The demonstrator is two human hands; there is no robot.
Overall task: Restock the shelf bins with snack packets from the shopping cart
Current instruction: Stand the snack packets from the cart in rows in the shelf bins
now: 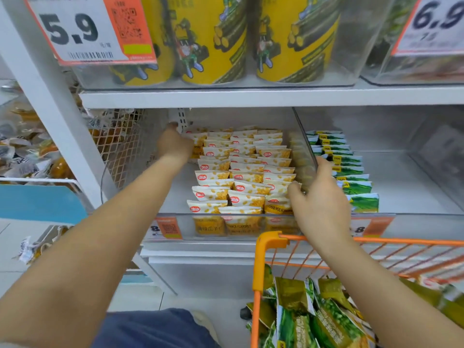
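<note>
A clear shelf bin holds several rows of white-and-yellow snack packets. My left hand reaches deep into its back left corner and touches a packet there; its fingers are hidden. My right hand grips the clear divider wall between this bin and the one to its right. That bin holds a row of green packets. An orange shopping cart at bottom right carries several green packets.
The shelf above holds yellow tubs in a clear bin, with price tags 5.9 and 6.9. A white upright and mesh panel stand to the left. More wrapped snacks lie at far left.
</note>
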